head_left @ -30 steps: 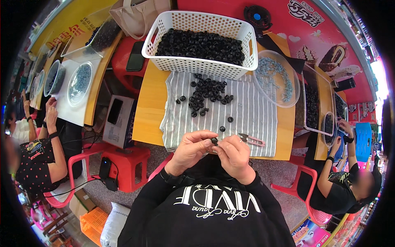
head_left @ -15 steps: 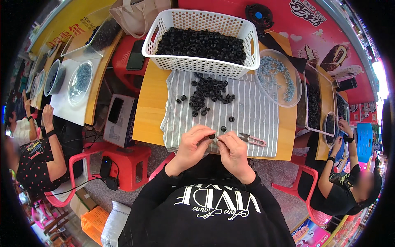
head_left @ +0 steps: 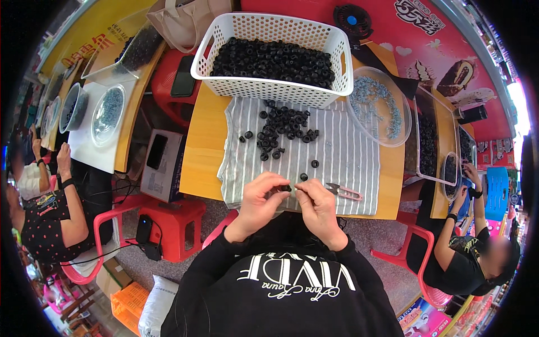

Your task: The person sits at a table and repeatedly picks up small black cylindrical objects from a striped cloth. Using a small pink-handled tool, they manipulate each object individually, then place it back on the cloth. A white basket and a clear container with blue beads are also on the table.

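Above the near edge of the striped grey cloth (head_left: 351, 160), my left hand (head_left: 257, 203) pinches a small black ring-shaped piece (head_left: 286, 188) between thumb and fingertips. Close beside it, my right hand (head_left: 320, 209) is closed in a pinch, its fingertips turned toward the piece; what they hold is too small to make out. Two loose black pieces, one a ring (head_left: 315, 164), lie just beyond my hands. Pink-handled thread snips (head_left: 349, 193) rest right of my right hand. Farther back lies a loose pile of black rings (head_left: 286, 124).
A white perforated basket (head_left: 269, 89) full of black pieces stands at the table's back. Right of it sits a round clear tray (head_left: 405, 128) with small bluish-clear bits. People work at side tables. A red stool (head_left: 174, 230) stands at left, a small black fan (head_left: 352, 21) behind.
My hands stay close together in nearly the same place. The black piece in my left fingertips is turned slightly, and the view has shifted a little.
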Demonstrator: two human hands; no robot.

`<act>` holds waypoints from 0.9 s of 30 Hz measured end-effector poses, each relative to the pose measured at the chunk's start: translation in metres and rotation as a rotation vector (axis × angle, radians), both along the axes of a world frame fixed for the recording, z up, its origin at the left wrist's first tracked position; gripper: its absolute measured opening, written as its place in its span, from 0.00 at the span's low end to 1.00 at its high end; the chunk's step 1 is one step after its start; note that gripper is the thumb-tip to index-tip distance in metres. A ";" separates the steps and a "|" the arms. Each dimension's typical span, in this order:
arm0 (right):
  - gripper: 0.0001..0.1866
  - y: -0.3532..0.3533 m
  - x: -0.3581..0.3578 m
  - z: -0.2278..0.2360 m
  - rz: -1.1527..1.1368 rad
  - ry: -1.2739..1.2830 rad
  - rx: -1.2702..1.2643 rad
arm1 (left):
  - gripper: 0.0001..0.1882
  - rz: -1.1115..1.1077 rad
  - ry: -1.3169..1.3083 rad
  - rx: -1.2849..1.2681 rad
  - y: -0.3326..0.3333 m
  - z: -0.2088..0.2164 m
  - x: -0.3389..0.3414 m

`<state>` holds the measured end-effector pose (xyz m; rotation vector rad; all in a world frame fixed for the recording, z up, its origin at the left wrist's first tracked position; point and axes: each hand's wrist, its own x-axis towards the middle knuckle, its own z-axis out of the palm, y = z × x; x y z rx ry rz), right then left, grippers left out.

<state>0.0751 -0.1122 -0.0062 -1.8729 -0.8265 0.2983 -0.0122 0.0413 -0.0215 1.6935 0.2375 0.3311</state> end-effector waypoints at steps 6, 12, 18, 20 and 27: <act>0.07 -0.003 0.004 0.009 0.077 0.609 0.052 | 0.15 -0.077 -0.110 -0.582 0.006 -0.006 0.000; 0.08 -0.002 0.003 0.009 0.086 0.656 0.063 | 0.13 -0.097 -0.074 -0.449 0.005 -0.007 -0.003; 0.09 -0.003 0.002 0.005 0.100 0.759 0.071 | 0.12 -0.071 -0.110 -0.514 0.002 -0.010 -0.003; 0.10 -0.004 0.000 0.004 0.102 0.812 0.085 | 0.13 -0.083 -0.093 -0.544 0.002 -0.009 -0.004; 0.08 -0.005 -0.003 -0.003 0.092 0.797 0.173 | 0.15 -0.088 -0.088 -0.323 0.003 -0.002 -0.004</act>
